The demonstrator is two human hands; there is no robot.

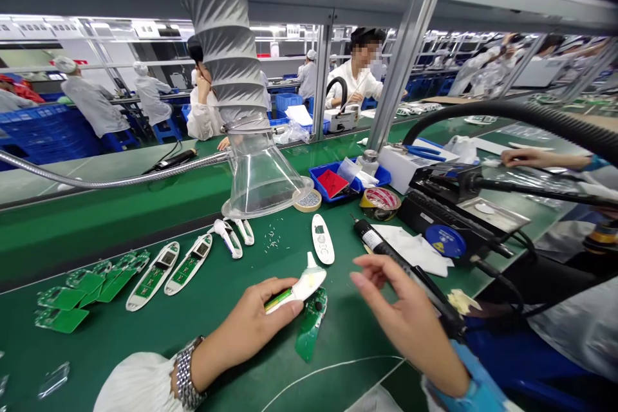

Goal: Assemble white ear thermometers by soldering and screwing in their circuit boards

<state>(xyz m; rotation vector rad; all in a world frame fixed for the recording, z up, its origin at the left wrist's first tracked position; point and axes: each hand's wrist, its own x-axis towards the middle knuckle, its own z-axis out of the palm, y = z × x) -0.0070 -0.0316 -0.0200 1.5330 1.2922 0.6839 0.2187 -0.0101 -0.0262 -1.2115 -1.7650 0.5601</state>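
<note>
- White plastic housing [304, 288] clamped in my left hand [248, 325], bottom centre, long axis running lower left to upper right, nozzle pointing up
- Right hand [410, 315] empty, fingers [367, 280] apart, near black soldering iron [381, 248]
- Green circuit board [311, 325] just below the housing on the desk [145, 360]
- Two board-filled housings [152, 277] to the left

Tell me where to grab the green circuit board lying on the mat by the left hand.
Pinch the green circuit board by its long edges on the lower, narrower half, coming from the right with the right hand. It lies flat; its upper end with the components crowds the white plastic housing in the left hand.
</note>
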